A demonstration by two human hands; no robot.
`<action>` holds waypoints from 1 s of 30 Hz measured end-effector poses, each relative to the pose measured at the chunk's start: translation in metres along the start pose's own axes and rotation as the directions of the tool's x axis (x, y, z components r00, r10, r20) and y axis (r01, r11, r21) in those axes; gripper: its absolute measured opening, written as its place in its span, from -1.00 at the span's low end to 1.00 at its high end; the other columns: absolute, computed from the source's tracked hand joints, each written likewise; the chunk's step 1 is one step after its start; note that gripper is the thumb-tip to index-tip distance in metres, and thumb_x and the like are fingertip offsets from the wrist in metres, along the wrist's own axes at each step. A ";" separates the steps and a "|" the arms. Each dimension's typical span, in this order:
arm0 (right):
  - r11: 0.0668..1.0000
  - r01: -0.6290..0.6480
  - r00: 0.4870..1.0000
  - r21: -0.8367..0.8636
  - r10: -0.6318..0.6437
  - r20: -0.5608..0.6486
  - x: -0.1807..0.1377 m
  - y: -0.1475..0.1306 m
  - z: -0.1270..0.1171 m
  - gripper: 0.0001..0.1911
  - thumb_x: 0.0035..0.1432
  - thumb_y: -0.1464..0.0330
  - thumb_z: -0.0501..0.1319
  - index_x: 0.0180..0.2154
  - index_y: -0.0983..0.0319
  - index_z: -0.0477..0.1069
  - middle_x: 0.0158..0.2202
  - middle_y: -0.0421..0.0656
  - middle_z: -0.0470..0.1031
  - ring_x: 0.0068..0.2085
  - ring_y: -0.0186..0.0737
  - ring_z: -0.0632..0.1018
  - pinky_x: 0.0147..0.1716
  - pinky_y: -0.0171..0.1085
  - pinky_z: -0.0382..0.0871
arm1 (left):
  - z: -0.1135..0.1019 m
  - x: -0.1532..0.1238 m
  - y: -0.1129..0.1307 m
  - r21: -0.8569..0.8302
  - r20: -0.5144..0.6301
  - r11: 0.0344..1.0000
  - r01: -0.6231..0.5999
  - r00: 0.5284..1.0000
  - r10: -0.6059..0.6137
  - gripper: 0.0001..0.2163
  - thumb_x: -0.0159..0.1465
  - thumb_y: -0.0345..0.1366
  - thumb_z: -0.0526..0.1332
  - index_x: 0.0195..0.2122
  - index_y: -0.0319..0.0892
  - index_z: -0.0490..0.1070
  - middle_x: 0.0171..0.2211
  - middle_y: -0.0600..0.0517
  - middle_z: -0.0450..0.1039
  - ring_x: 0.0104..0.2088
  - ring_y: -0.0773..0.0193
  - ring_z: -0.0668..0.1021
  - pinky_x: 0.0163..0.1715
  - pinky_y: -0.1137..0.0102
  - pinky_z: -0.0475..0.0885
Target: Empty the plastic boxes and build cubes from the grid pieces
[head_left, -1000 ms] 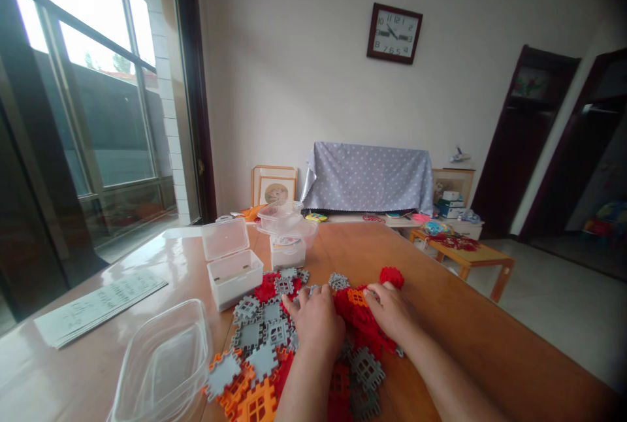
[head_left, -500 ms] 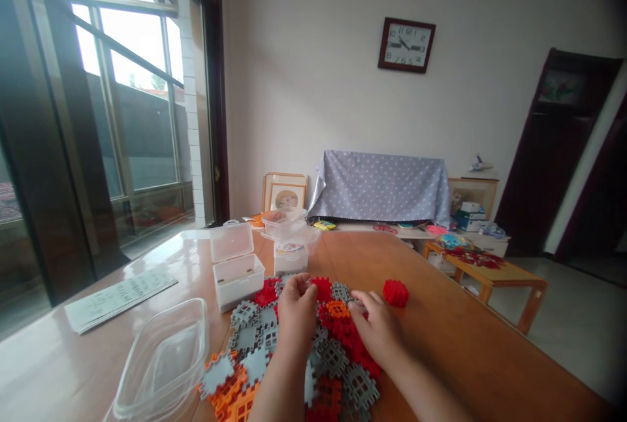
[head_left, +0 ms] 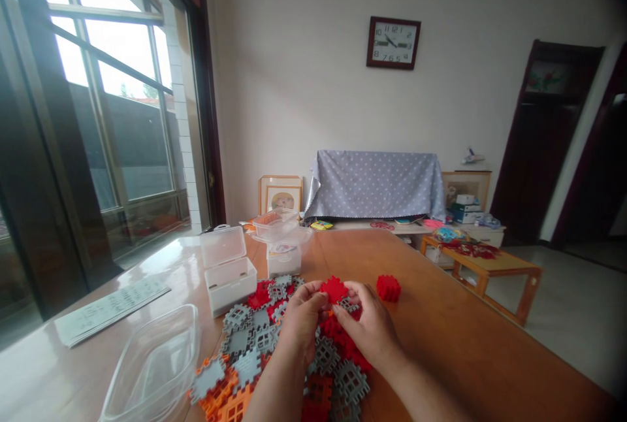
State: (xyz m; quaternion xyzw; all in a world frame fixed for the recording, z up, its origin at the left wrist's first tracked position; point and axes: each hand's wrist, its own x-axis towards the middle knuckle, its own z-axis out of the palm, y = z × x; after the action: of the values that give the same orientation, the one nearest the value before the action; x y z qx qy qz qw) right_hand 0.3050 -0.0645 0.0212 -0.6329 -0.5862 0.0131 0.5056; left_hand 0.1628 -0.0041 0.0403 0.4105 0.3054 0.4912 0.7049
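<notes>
Between my hands is a red toothed plastic tile (head_left: 334, 289), raised above the pile. My left hand (head_left: 302, 317) pinches its left edge with thumb and fingertips. At the tile's right edge, the fingers of my right hand (head_left: 369, 324) close on it. Beneath and around both hands spreads a pile of interlocking tiles: grey tiles (head_left: 239, 341), orange tiles (head_left: 236, 404) and red tiles (head_left: 337, 334), some with window-like grids. Right of my right hand stands a neat red stack of tiles (head_left: 388, 288) on the wooden table (head_left: 441, 337).
A clear plastic tub (head_left: 151, 370) lies at the left front. Behind the pile stand an open-lidded white box (head_left: 231, 283) and further clear containers (head_left: 283, 259). Papers with writing (head_left: 112, 308) lie at the left. A low wooden side table (head_left: 499, 270) stands beyond the right edge.
My hands have come closer together, and the red tile is now held up between them. The right hand has moved left toward the left hand. The view has shifted slightly.
</notes>
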 end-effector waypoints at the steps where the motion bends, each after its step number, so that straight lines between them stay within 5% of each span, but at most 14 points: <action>1: 1.000 0.004 1.000 -0.007 -0.004 -0.005 0.000 0.000 -0.001 -0.56 0.12 0.23 0.30 0.05 0.12 0.39 -0.05 -0.08 0.53 -0.10 -0.05 0.55 -0.06 -0.13 0.44 | 0.000 0.001 -0.002 -0.004 0.003 1.000 -0.003 1.000 0.003 -0.66 -0.02 -0.35 0.42 -0.19 -0.19 0.48 -0.37 0.06 0.51 -0.47 0.40 0.50 -0.41 0.49 0.37; 10: 0.997 -0.015 0.997 -0.077 0.010 -0.072 0.010 0.014 -0.013 -0.61 0.14 0.17 0.30 -0.01 0.15 0.44 -0.11 -0.06 0.55 -0.08 -0.04 0.54 -0.06 -0.14 0.42 | 0.004 0.003 -0.007 0.012 -0.051 1.000 0.002 0.999 -0.001 -0.56 0.01 -0.27 0.48 -0.09 -0.19 0.45 -0.26 -0.03 0.53 -0.34 0.30 0.56 -0.26 0.41 0.43; 19: 0.857 -0.403 0.857 -0.321 0.230 -0.460 0.036 0.086 -0.061 -0.49 0.14 0.04 0.23 -0.01 0.25 0.48 -0.13 0.04 0.57 -0.07 0.07 0.51 -0.07 -0.09 0.31 | -0.001 0.002 0.000 0.117 -0.072 0.991 -0.061 0.995 0.070 -0.60 0.04 -0.08 0.46 -0.19 -0.20 0.46 -0.29 0.02 0.50 -0.31 0.30 0.52 -0.29 0.42 0.37; 30: 0.728 -0.545 0.828 -0.415 0.389 -0.404 0.032 0.104 -0.045 -0.54 0.20 0.03 0.18 -0.01 0.16 0.50 -0.02 0.07 0.54 0.02 0.14 0.48 -0.06 -0.05 0.29 | -0.007 0.003 0.002 0.121 -0.098 0.992 -0.021 0.995 0.033 -0.54 0.03 0.01 0.44 -0.17 -0.18 0.46 -0.30 0.00 0.53 -0.25 0.22 0.55 -0.23 0.36 0.40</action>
State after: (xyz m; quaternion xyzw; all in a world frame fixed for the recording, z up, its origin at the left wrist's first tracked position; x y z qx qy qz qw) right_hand 0.4183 -0.0475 -0.0064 -0.8668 -0.3067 -0.1080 0.3780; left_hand 0.1565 0.0007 0.0384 0.4309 0.3638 0.5014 0.6561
